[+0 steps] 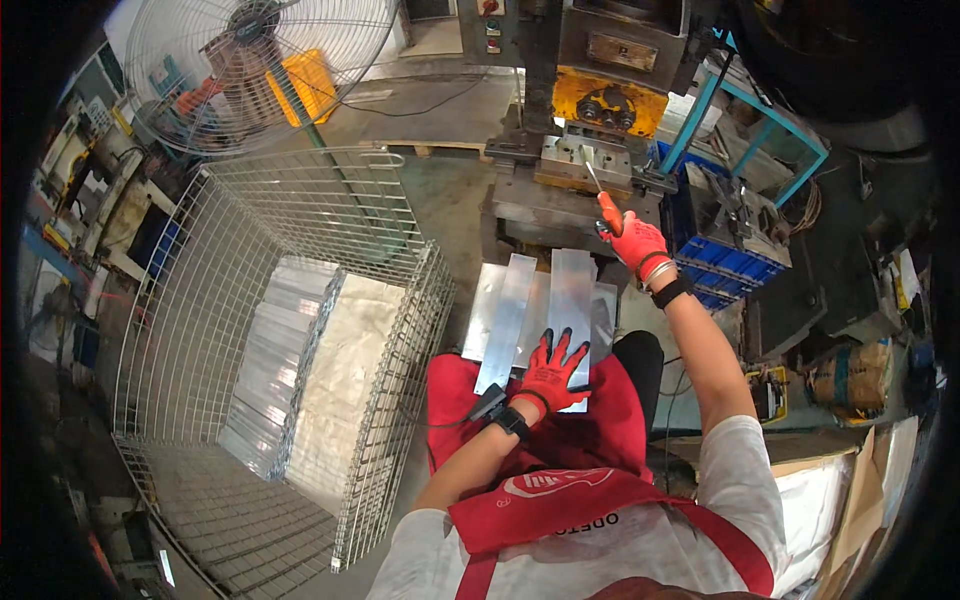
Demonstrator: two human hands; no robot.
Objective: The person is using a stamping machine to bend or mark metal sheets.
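Observation:
My left hand (pixel 552 376), in a red glove with dark fingertips, lies spread and flat on a shiny metal strip (pixel 570 290) in front of my lap. Beside that strip is another long metal strip (pixel 507 320), over wider metal sheets (pixel 481 305). Stretched forward, my right hand (pixel 637 244), gloved in red, is closed round an orange-red-handled tool (pixel 610 212). Its thin pale end points at the metal die block (pixel 572 172) on the press (pixel 612 100); I cannot make out the tool's kind or whether it touches the block.
A wire cage (pixel 345 480) at my left holds a stack of long metal strips (pixel 268 370) and a beige sheet (pixel 345 385). A large fan (pixel 255 70) stands behind it. Blue crates (pixel 725 265) and a teal frame (pixel 800 180) stand right of the press. An open carton (pixel 860 500) is at lower right.

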